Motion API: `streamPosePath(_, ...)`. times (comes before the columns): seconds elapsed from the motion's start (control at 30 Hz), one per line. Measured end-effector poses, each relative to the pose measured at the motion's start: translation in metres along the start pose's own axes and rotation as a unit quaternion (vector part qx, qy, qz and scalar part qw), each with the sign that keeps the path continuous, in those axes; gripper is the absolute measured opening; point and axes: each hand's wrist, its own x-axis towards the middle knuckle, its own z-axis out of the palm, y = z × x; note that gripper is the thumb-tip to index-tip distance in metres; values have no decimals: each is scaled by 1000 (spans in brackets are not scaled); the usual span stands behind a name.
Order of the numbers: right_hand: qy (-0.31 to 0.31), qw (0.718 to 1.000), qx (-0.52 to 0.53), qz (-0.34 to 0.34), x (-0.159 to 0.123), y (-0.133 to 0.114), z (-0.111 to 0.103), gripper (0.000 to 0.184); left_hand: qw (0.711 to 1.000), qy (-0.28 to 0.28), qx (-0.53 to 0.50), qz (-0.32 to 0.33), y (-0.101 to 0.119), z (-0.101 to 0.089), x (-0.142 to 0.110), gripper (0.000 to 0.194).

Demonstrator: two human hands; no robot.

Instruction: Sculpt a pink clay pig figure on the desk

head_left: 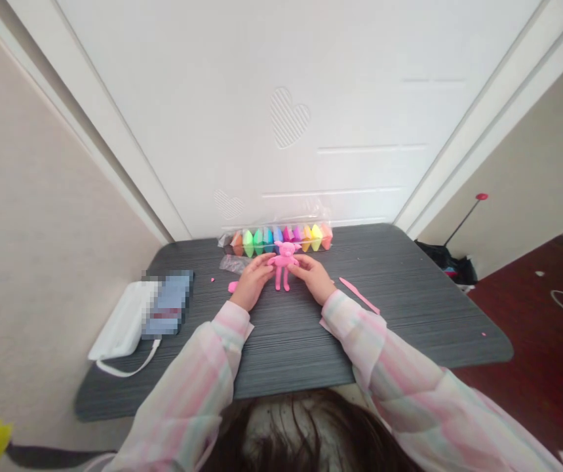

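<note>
A small pink clay figure with ears, arms and two legs is held between my hands, upright, over the middle of the dark table. My left hand is closed with its fingertips on the figure's left side. On the other side my right hand pinches it at the body and arm. Parts of the figure's sides are hidden behind my fingers. Close by my left hand lies a pink lump. A pink modelling knife rests to the right of my right hand.
Behind the figure stands a row of coloured clay packs in clear plastic. A crumpled clear wrapper lies left of centre. At the left are a white power bank with a cable and a blurred blue item. A white panel rises behind the table.
</note>
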Motion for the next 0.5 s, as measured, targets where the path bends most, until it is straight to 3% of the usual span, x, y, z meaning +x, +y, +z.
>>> streamPosePath(0.17,14,1000,15,13,-2,6,4,30,1000,-20,-3,-9,-3,7,-13,42)
streamPosePath(0.5,-58,996,-3,65,-18,10,20,32,999,-31,31,22,-7,3,-29,43)
